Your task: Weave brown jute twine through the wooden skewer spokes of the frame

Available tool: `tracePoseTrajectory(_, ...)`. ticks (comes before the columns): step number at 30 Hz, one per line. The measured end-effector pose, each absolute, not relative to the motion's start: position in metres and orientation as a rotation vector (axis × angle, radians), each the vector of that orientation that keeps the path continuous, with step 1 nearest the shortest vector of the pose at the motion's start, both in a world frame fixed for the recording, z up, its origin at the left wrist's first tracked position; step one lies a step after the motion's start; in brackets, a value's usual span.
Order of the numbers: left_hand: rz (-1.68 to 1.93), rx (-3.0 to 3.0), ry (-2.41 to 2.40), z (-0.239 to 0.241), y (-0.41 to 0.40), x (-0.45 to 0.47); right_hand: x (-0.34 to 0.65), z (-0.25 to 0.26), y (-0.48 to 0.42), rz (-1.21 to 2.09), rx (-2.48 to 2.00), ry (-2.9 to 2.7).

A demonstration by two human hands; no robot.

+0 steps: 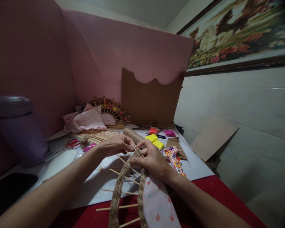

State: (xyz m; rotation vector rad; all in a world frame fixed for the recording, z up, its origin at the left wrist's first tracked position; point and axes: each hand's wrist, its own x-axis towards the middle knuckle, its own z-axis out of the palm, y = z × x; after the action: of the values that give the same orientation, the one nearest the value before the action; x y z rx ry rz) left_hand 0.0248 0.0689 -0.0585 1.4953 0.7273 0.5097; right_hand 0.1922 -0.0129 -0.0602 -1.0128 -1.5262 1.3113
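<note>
In front of me is a curved piece woven from jute twine, with thin wooden sticks passing through it like spokes. Its inner edge borders a pale pink fabric panel with small printed flowers. My left hand pinches at the far end of the woven band, by the stick tips; what lies between the fingertips is too small to make out. My right hand grips the same end of the band, thumb on the near side. A roll of jute twine lies just beyond both hands.
A glue gun with flower print lies right of my hands, near yellow packets. Loose sticks, red-handled scissors and a purple tumbler are on the left. A decorated fan-shaped piece and cardboard stand behind.
</note>
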Motion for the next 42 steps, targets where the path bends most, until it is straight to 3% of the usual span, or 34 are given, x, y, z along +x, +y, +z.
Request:
tracePoseTrajectory(21,0.463,1.5,0.855,-0.057,0.073,0.018,0.193,-0.068,-0.008,1.167,-1.014,-1.571)
tracePoseTrajectory(42,0.604,1.657,0.978,-0.051,0.053,0.016,0.201,-0.069,0.016,1.529,-0.895,-1.344)
